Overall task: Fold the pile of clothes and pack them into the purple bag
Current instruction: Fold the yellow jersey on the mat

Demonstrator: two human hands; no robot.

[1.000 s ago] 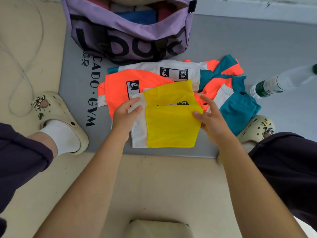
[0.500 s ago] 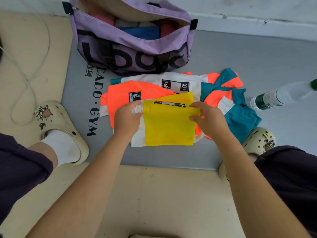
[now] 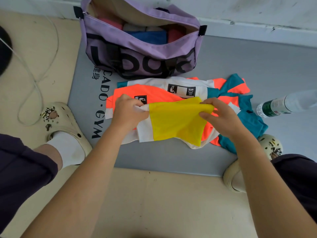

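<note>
A folded yellow and white garment lies on top of the clothes pile on the grey mat. My left hand pinches its white left edge. My right hand grips its upper right corner and holds that side lifted off the pile. Under it lie an orange garment, a white one with black logo patches and a teal one. The purple bag stands open behind the pile, with blue, red and pale folded clothes inside.
A clear plastic water bottle lies on the mat at the right. My feet in cream clogs flank the mat. A white cable loops over the beige floor at the left. A white wall base runs behind the bag.
Both hands went from pressing the yellow garment flat to gripping its top corners. The right side of it has come up off the pile.
</note>
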